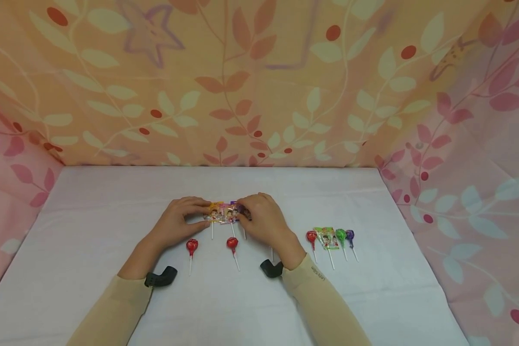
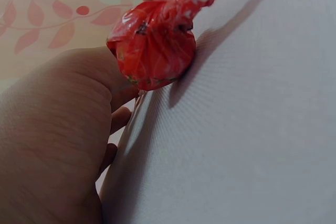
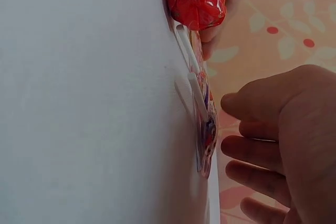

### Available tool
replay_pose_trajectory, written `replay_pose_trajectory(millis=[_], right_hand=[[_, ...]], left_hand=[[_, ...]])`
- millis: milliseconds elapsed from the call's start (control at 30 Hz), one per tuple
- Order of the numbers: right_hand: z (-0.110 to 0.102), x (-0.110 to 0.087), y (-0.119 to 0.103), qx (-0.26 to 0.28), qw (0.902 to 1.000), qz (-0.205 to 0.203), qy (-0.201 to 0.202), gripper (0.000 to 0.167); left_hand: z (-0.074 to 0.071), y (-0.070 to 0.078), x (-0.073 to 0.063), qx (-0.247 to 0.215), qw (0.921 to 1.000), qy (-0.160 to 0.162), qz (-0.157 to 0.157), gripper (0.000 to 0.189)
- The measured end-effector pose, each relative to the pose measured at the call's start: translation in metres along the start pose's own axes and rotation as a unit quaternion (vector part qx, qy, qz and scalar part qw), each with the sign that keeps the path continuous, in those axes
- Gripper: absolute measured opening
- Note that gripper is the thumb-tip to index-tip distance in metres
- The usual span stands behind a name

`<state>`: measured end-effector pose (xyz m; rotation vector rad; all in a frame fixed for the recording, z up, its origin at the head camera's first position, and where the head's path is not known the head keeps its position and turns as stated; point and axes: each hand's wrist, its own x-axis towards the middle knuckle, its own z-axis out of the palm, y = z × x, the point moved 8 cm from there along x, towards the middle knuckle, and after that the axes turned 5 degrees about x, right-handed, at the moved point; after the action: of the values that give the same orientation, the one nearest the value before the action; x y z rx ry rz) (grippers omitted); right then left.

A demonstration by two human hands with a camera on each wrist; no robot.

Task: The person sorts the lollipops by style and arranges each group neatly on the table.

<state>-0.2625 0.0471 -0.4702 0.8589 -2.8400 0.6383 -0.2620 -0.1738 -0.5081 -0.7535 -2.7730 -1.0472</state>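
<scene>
Between the two hands a row of lollipops in flat printed wrappers [image 1: 224, 213] lies on the white cloth, their white sticks toward the person. My left hand [image 1: 183, 220] is at the row's left end, fingers extended and thumb low beside the orange wrapper. At the right end, by a purple wrapper, is my right hand [image 1: 263, 218]; the right wrist view shows its fingers [image 3: 257, 153] spread, with nothing in them. Nearer the person lie a red lollipop [image 1: 192, 246] and another red lollipop [image 1: 232, 243]. The right wrist hides most of a further lollipop, leaving its stick [image 1: 272, 253] visible.
To the right lies a second row: a red lollipop [image 1: 311, 237], a green flat-wrapped lollipop [image 1: 327, 238], a round green lollipop [image 1: 341, 234] and a purple lollipop [image 1: 350, 235]. Leaf-patterned curtains [image 1: 224, 96] enclose the back and sides of the white table [image 1: 112, 192].
</scene>
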Motion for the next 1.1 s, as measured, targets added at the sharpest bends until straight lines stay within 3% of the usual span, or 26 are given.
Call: replay_pose_trajectory(millis=[700, 1100], right_hand=[[-0.019, -0.02, -0.006, 0.0, 0.9995, -0.025, 0.021, 0.029], [-0.028, -0.033, -0.004, -0.014, 0.9997, -0.015, 0.011, 0.037]], left_hand=[[0.001, -0.003, -0.001, 0.0, 1.0, -0.002, 0.001, 0.037], [0.001, -0.001, -0.002, -0.002, 1.0, -0.003, -0.002, 0.038]])
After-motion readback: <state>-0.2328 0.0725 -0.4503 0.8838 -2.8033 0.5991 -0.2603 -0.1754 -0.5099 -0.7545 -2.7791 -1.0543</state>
